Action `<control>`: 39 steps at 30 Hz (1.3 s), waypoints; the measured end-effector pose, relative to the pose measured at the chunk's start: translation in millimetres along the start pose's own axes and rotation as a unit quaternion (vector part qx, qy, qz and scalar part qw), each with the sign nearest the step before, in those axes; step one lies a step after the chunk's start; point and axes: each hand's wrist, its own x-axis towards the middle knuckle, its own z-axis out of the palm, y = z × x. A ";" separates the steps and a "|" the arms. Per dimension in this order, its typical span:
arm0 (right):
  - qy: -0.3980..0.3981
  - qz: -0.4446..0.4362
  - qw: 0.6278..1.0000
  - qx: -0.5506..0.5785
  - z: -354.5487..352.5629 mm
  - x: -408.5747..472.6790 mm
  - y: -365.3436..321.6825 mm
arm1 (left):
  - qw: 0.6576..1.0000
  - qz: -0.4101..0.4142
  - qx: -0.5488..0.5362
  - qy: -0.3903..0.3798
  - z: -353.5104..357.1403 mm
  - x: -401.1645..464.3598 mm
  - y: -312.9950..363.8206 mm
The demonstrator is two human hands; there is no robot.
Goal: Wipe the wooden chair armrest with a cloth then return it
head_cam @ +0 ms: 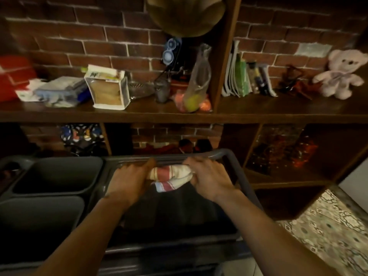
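A cream cloth with red and pink stripes is bunched at the far end of a dark grey tray. My left hand grips its left end and my right hand grips its right end. Both hands rest just under the tray's far rim. No wooden chair or armrest is in view.
Two dark grey bins stand to the left of the tray. A wooden shelf against a brick wall carries a box, a bag of fruit, books and a pink teddy bear. Patterned floor shows at the lower right.
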 end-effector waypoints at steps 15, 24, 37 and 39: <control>-0.146 0.026 0.987 0.069 178.6 47.7 90.4 | 0.989 -0.034 0.051 -0.132 186.1 60.3 -19.5; -0.310 0.011 0.949 0.052 276.2 40.8 114.5 | 0.976 -0.021 -0.017 -0.218 274.1 48.8 -25.7; -0.371 0.012 0.927 0.057 281.2 25.0 104.5 | 0.944 -0.035 -0.077 -0.318 287.2 41.1 -42.8; -0.354 0.040 0.933 0.058 262.0 28.5 99.3 | 0.955 -0.045 -0.072 -0.284 272.3 43.5 -44.6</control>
